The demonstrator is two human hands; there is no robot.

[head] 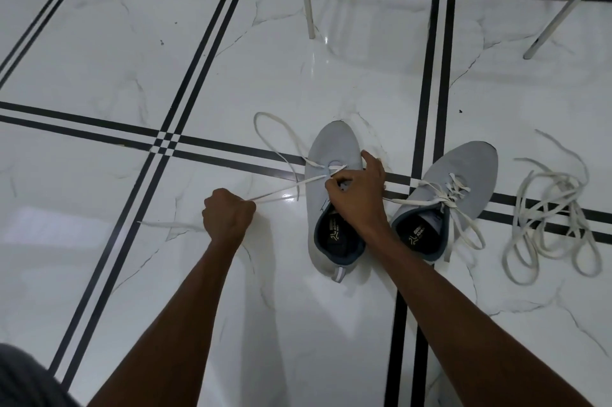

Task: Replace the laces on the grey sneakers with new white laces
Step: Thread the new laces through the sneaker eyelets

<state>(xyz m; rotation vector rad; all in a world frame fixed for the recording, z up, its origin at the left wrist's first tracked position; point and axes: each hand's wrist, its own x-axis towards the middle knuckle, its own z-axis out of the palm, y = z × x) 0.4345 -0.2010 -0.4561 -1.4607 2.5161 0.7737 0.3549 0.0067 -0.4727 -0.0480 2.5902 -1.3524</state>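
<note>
White lace end hidden in left hand

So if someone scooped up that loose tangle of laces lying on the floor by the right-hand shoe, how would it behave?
Probably floppy: the loose laces lie in limp, overlapping loops on the tiled floor. Likely light, being thin flat cord. Lifted at one spot, the loops would probably dangle and might snag, since they cross each other.

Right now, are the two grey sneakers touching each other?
Cannot tell. In the head view the right hand and forearm cover the space between the left grey sneaker and the right grey sneaker.
</note>
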